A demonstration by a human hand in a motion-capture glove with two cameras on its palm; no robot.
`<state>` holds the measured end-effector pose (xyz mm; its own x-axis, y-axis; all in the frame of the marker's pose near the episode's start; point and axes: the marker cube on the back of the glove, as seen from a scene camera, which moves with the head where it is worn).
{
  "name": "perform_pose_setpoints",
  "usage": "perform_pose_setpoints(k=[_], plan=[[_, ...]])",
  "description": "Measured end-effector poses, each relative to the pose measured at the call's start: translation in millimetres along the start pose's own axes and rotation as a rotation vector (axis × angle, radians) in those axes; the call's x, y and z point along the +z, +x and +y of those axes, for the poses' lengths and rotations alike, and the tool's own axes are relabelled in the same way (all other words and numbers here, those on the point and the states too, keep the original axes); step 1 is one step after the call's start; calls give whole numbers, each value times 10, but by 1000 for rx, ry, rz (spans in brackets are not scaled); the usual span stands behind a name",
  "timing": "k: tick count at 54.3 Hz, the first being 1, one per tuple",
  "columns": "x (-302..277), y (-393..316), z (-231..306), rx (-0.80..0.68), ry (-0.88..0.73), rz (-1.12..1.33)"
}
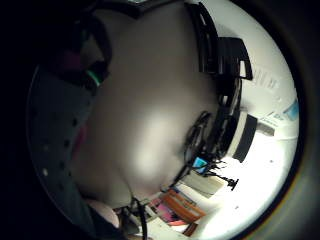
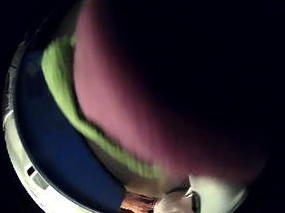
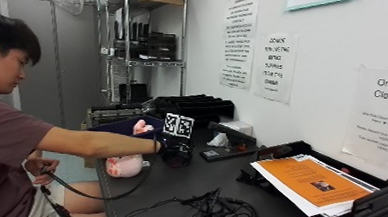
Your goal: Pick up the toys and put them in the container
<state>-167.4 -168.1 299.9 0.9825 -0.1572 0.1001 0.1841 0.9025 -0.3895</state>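
Observation:
In the outside view my gloved right hand [image 3: 176, 155] is low over the black table [image 3: 196, 181], just right of the blue container [image 3: 116, 127]. A pink toy [image 3: 142, 127] sticks up inside the container. A pink and white plush toy [image 3: 124, 165] lies on the table in front of the container, left of my hand. Both palm views are filled by something soft and close: a beige surface [image 1: 150, 125] and a maroon part with a green band [image 2: 146, 86], beside a blue surface [image 2: 56, 149]. Whether my hand holds it is not visible.
A black paper tray with an orange sheet [image 3: 310, 182] stands at the right. Tangled cables [image 3: 205, 214] lie near the front edge. Stacked black trays [image 3: 194, 106] and a white crumpled item [image 3: 219, 139] sit toward the back by the wall.

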Motion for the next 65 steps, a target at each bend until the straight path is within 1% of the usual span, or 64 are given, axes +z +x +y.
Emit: perform_pose_setpoints(k=[5,10,17,24,33,41,46,53,58,65], plan=[[-31,26,7,12,31,-96],[-137,66,84,8,99,-166],[-594,194,273,35,234,-277],[-1244,418,624,51,309,-256],[-1890,539,1049,69,358,-178],[-2212,523,1361,66,388,-147],[-2354,333,1483,36,393,-126],[-2582,-159,1615,-37,400,-146],[-2657,-627,1654,-110,401,-193],[-2664,-1362,1684,-217,379,-178]])
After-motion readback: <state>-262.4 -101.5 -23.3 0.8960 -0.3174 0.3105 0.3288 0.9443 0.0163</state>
